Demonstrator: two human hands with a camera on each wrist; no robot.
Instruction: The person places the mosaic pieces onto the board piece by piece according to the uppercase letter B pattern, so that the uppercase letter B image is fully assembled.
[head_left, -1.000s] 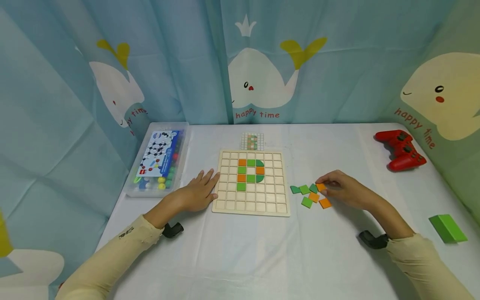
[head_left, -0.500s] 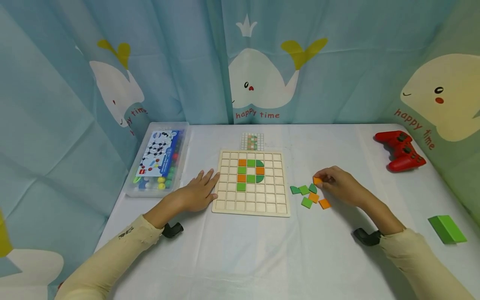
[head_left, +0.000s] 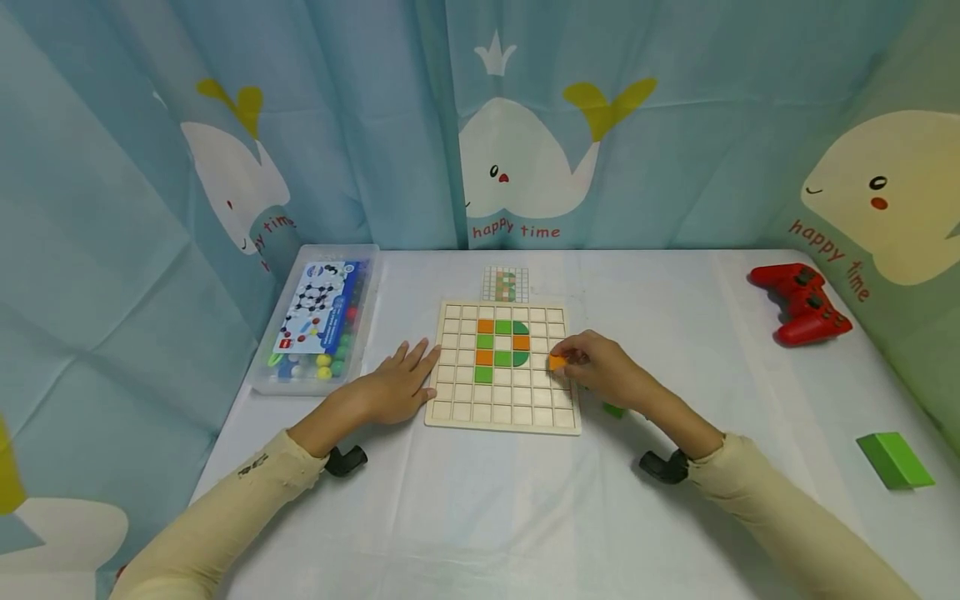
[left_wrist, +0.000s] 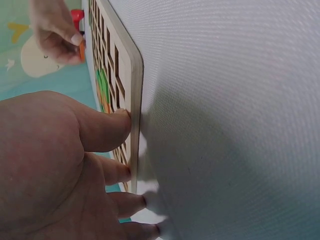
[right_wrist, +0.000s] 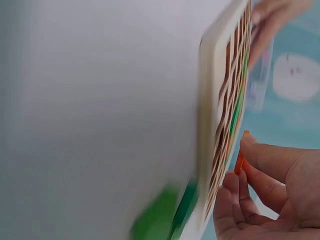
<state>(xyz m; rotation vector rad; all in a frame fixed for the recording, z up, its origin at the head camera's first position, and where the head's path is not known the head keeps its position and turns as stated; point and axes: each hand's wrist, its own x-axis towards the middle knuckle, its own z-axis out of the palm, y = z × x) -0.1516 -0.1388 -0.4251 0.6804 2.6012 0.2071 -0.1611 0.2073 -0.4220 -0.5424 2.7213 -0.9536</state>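
A wooden grid board (head_left: 501,415) lies mid-table, with orange, light green and dark green tiles set in its cells in a P-like shape. My left hand (head_left: 397,385) rests at the board's left edge, fingers straight, thumb and fingertip touching the rim in the left wrist view. Over the board's right columns, my right hand (head_left: 603,367) pinches an orange square tile (head_left: 557,362) between thumb and fingers; the right wrist view shows this tile (right_wrist: 240,159) edge-on. A light green tile (head_left: 613,410) peeks out below the right hand, which hides most of the loose tiles.
A small printed pattern card (head_left: 506,284) lies behind the board. On the left stands a clear plastic case (head_left: 315,317) of coloured balls. A red game controller (head_left: 801,302) sits at the back right, and a green block (head_left: 896,459) near the right edge.
My right hand has picked the orange tile from the loose pile and carried it left over the board. The left hand has stayed in place.
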